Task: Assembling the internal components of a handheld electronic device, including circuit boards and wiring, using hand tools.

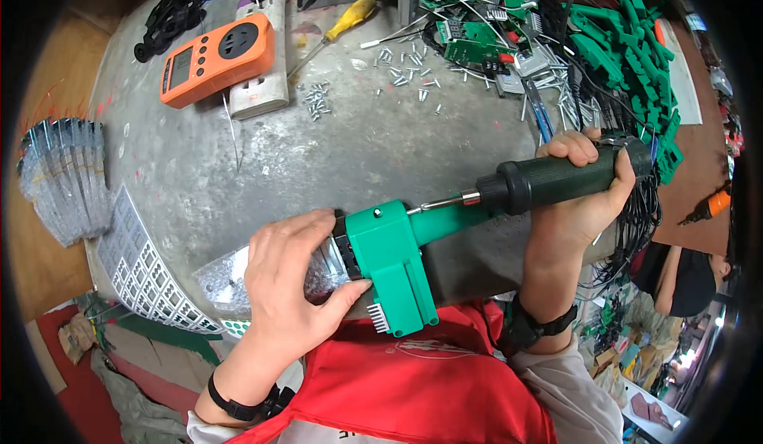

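Note:
My left hand (288, 273) is closed round the bubble-wrapped end (218, 279) of a green plastic tool housing (387, 241), near the table's front edge. The housing has a boxy body with a row of pale pins on its lower side and a handle reaching to the right. A black electric screwdriver (548, 186) is gripped in my right hand (584, 190), lying nearly level. Its steel bit (441, 203) points left, with the tip at the housing's upper right edge. Whether a screw sits under the tip is too small to tell.
Loose screws (409, 66) lie mid-table, beyond the housing. Behind are an orange meter (214, 58) on a white power strip (262, 94), a yellow screwdriver (350, 19) and green circuit boards (469, 42). Green plastic parts (628, 54) pile up right; bubble-wrapped pieces (63, 174) stand left.

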Tool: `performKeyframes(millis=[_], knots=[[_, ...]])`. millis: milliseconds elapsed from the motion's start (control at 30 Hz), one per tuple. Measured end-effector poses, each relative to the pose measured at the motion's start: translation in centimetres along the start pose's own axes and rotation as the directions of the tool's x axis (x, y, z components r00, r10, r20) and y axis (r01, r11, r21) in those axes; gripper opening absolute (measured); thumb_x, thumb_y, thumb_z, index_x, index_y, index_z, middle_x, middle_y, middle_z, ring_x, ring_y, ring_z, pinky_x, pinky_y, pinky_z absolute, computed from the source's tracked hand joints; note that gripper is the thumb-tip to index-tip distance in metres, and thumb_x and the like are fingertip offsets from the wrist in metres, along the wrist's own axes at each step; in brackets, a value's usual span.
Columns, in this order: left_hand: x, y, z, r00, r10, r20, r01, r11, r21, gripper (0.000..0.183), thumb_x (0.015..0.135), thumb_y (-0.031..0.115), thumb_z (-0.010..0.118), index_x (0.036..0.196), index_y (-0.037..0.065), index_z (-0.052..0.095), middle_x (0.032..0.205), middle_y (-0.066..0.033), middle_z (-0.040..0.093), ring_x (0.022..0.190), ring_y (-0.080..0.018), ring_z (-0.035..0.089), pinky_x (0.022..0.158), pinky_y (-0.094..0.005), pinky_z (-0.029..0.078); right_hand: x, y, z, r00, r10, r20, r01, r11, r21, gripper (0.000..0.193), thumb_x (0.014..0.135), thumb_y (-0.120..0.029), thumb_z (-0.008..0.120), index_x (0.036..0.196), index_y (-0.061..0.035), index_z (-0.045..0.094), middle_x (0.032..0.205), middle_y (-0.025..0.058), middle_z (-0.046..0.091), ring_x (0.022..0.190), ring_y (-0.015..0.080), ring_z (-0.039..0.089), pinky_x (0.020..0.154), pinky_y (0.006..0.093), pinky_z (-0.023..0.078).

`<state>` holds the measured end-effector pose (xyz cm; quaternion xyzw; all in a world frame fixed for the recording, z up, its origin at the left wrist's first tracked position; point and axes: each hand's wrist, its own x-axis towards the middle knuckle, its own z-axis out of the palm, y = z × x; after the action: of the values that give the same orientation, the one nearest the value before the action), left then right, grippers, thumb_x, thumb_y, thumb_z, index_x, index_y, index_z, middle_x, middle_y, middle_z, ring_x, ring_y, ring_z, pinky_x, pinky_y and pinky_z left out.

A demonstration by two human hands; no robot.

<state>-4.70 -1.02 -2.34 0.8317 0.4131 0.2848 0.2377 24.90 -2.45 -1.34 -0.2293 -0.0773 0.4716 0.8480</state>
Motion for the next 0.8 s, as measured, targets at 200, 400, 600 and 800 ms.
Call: performKeyframes(millis=[200,400,600,800], knots=[[-0.2,-0.8,0.6,0.994,0.107,-0.031,-0.107,0.994,-0.023,0.058,0.069,0.032,0.082,0.11,-0.003,0.06,0.108,-0.0205,0.065,0.092,-0.035,0.063,0.081,-0.0415,0.047,0.3,0.6,0.0,0.994,0.075,0.083,-0.085,0.989,0.123,0.035,0.085,-0.038,0.06,0.098,-0.0066,0.048,0.076,-0.002,0.047,0.07,0.0118,0.049,0.077,0.0308,0.045],[-0.2,-0.8,0.6,0.992,0.119,-0.047,-0.122,0.991,-0.055,0.055,0.066,0.025,0.082,0.107,-0.005,0.061,0.107,-0.0195,0.065,0.089,-0.0339,0.062,0.076,-0.0404,0.048,0.6,1.2,-0.2,0.993,0.086,0.079,-0.092,0.993,0.07,0.035,0.085,-0.037,0.06,0.097,-0.0058,0.048,0.076,-0.0025,0.047,0.069,0.0116,0.048,0.076,0.0303,0.043],[-0.1,-1.1,0.8,0.99,0.141,-0.01,-0.142,0.987,-0.074,0.057,0.073,0.03,0.082,0.109,-0.007,0.058,0.107,-0.0242,0.066,0.089,-0.0364,0.065,0.08,-0.0407,0.05,0.8,1.1,-0.1,0.987,0.108,0.116,-0.118,0.99,0.082,0.035,0.087,-0.036,0.058,0.097,-0.0046,0.048,0.075,-0.0025,0.047,0.07,0.0117,0.048,0.075,0.0303,0.041],[0.1,-1.0,0.8,0.991,0.137,0.003,-0.136,0.987,-0.082,0.053,0.067,0.021,0.081,0.106,-0.008,0.06,0.11,-0.024,0.065,0.091,-0.0363,0.065,0.08,-0.0415,0.049,1.0,1.3,0.9,0.99,0.107,0.093,-0.111,0.993,0.045,0.028,0.085,-0.024,0.061,0.094,-0.0028,0.046,0.072,-0.003,0.046,0.065,0.0083,0.046,0.072,0.0268,0.041]])
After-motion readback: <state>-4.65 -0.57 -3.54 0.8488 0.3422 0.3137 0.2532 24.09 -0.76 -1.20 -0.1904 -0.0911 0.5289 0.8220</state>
